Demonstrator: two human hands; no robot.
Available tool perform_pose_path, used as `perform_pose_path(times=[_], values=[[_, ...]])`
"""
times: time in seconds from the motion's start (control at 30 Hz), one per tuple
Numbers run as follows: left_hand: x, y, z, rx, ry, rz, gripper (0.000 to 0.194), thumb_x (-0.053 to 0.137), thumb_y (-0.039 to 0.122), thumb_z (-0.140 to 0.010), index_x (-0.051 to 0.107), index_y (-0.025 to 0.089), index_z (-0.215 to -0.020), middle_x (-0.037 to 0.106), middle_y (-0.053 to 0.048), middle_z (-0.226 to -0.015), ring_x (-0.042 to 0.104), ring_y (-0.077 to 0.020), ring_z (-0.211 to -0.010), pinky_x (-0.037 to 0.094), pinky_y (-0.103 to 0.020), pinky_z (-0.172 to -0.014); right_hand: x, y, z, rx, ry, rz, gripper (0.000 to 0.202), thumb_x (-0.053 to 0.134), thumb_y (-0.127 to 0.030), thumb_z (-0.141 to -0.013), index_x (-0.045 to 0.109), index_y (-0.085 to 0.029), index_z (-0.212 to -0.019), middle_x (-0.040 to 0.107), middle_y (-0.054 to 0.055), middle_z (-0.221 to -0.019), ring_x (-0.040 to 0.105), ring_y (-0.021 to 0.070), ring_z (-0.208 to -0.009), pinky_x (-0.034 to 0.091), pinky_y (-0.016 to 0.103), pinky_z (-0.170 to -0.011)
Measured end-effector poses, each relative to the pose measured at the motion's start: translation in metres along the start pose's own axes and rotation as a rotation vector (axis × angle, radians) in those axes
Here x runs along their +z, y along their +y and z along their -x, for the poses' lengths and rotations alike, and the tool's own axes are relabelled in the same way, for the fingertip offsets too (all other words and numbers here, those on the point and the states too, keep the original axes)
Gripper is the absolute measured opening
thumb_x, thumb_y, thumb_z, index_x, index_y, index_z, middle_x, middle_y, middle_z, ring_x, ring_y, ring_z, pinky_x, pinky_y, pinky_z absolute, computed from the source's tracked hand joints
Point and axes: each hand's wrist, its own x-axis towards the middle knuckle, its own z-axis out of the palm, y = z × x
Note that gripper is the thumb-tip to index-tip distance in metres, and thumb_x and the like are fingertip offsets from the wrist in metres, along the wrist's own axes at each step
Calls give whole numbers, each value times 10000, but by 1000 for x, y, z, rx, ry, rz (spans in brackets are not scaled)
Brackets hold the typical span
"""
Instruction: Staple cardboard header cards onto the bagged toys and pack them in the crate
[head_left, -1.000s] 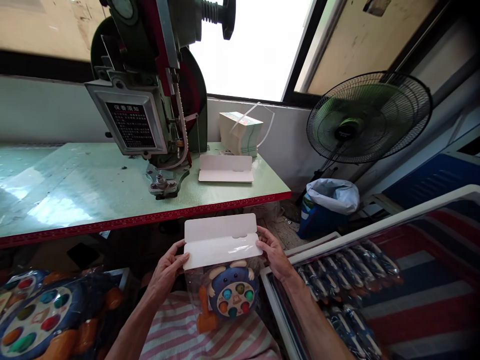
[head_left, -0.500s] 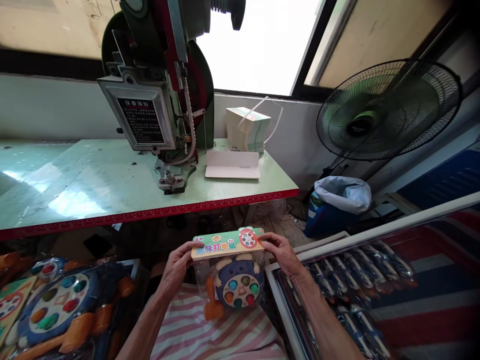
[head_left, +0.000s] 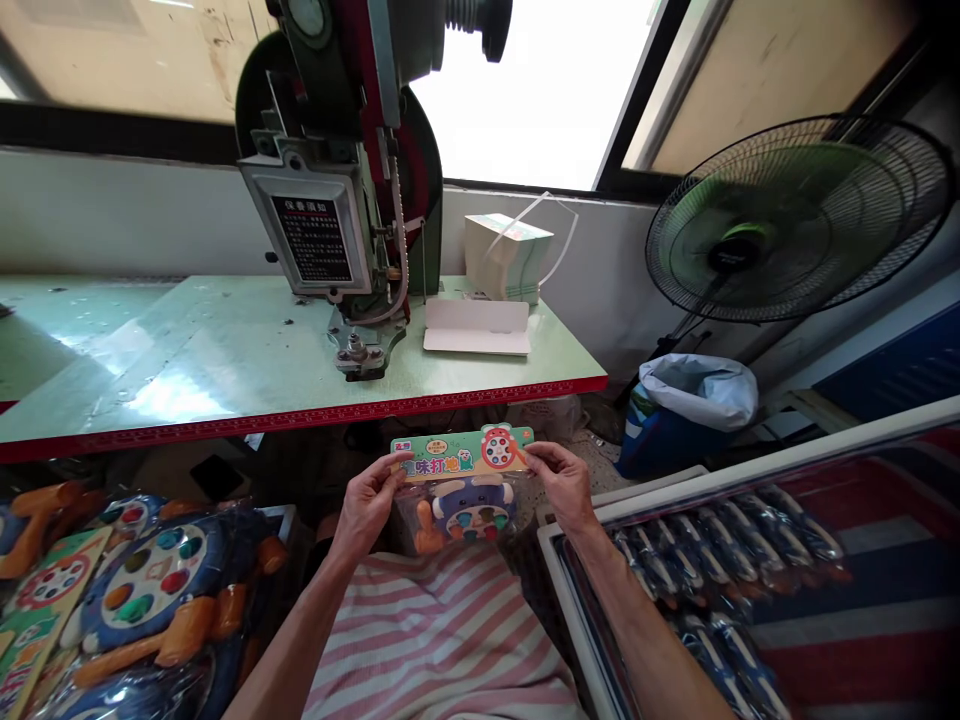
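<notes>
Between my two hands hangs a bagged toy (head_left: 469, 512), a blue animal-shaped board with coloured knobs and an orange hammer in clear plastic. Its printed header card (head_left: 439, 462), green and yellow, runs across the top of the bag. My left hand (head_left: 367, 502) pinches the left end of the card. At the right end, my right hand (head_left: 564, 485) grips the card between thumb and fingers. The toy hangs above the striped cloth on my lap, in front of the table edge.
A stapling-type machine (head_left: 358, 350) stands on the green table (head_left: 225, 370). Beside it are a folded white card (head_left: 477, 340) and a stack of cards (head_left: 501, 255). Bagged toys (head_left: 142, 580) pile up at left; packed toys (head_left: 720, 560) fill a container at right. A fan (head_left: 739, 250) stands behind a lined bin (head_left: 694, 400).
Both hands have raised the bagged toy slightly toward the table, and its lower part tilts away from me. The view has shifted a little to the left.
</notes>
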Motion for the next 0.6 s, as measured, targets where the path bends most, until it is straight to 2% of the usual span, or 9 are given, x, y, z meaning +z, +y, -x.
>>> perform_pose_path(times=[0.13,0.33,0.6], values=[[-13,26,-11,59,22,-12,505,779,511,-817,738,170,-1187,789,-88,-1015,750,-284,-951,619,-357,-817,22,-15,-19,34,-16,-128,280,900,-400,-650,800,-204,-823,776,43,-802,672,183,-689,542,281,-600],[-32,71,-34,171,72,11,467,826,493,-765,727,176,-1095,773,-27,-780,757,-230,-729,615,-329,-732,57,-39,-55,128,-86,-296,418,987,-377,-479,797,-200,-805,772,30,-757,647,156,-574,526,258,-518],[-55,98,-75,258,189,-37,383,817,494,-724,618,208,-882,668,37,-563,640,-153,-493,493,-225,-499,102,-53,-103,99,-165,-317,424,982,-376,-469,796,-195,-806,770,36,-764,662,166,-606,541,265,-535]])
